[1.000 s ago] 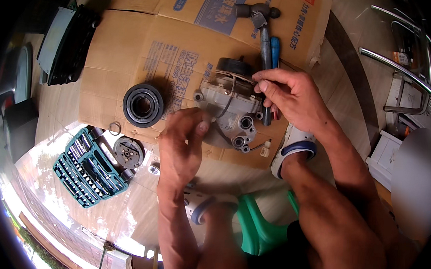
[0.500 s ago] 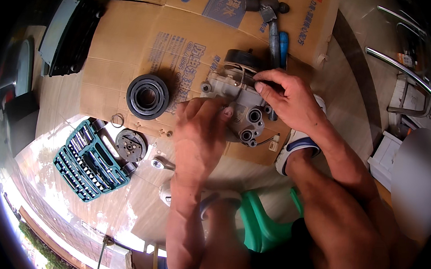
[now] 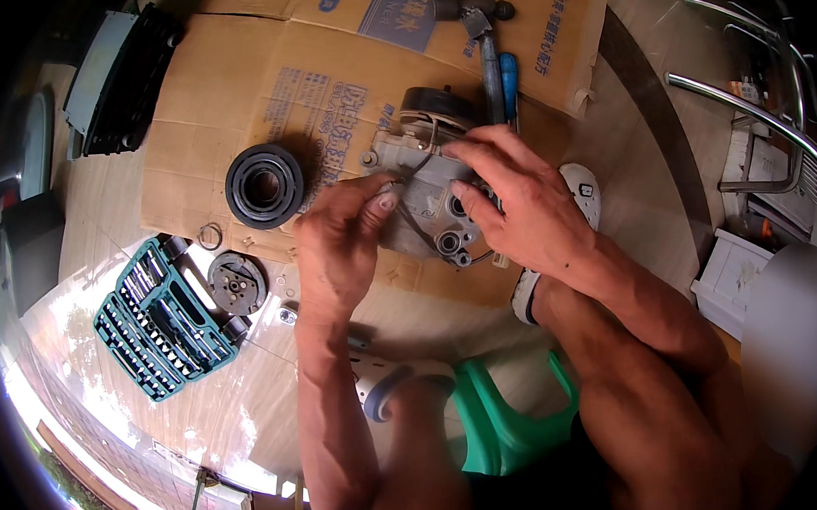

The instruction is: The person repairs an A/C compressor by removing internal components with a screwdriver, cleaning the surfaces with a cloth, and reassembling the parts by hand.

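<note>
A metal compressor with ports, a black top part and a thin dark wire lies on flattened cardboard. My left hand is pinched on the wire at the compressor's left side. My right hand reaches over the right of the compressor, fingers apart, fingertips at its top and partly hiding the ports. A black pulley lies to the left, with a metal ring and a round plate below it. A hammer and a blue-handled tool lie behind the compressor.
An open teal socket case and a small metal tool are at lower left. A black framed part stands at upper left. Chrome tubing and a white bin are at right. A green stool is below me.
My right hand has shifted leftward, its thumb down over the ports. My left hand moved up and right, then back slightly left, still at the wire. The whole view has shifted slightly.
</note>
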### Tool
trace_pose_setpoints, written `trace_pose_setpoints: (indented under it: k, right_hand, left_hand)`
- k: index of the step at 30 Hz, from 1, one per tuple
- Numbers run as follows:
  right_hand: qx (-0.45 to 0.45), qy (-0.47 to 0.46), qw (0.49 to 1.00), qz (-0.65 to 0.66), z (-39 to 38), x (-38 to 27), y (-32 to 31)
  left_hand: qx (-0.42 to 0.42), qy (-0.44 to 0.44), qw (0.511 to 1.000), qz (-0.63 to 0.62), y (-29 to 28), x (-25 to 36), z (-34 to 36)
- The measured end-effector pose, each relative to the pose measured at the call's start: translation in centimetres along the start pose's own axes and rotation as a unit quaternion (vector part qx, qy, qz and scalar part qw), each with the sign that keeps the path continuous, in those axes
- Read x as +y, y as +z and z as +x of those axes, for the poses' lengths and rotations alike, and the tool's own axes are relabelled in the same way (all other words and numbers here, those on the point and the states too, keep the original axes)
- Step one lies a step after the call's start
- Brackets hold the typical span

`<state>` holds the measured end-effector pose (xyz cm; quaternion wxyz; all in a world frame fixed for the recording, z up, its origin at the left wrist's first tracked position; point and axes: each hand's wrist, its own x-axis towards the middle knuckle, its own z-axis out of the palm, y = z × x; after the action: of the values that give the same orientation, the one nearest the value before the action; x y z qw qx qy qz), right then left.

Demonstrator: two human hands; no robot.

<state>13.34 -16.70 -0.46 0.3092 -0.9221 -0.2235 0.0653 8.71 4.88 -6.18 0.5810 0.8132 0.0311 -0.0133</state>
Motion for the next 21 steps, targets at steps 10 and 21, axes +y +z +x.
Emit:
trace_pose_setpoints:
  k: [10, 21]
  right_hand:
    - [-0.152, -0.079, 0.983, -0.058, 2.5, -1.3, 0.7]
    - [-0.259, -0.117, 0.953, -0.100, 7.0, -1.8, -0.1]
  left_hand:
    - [0.066, 0.031, 0.997, 0.002, 1.6, -0.6, -0.6]
    - [0.088, -0.005, 0.995, -0.056, 1.9, -1.6, -0.5]
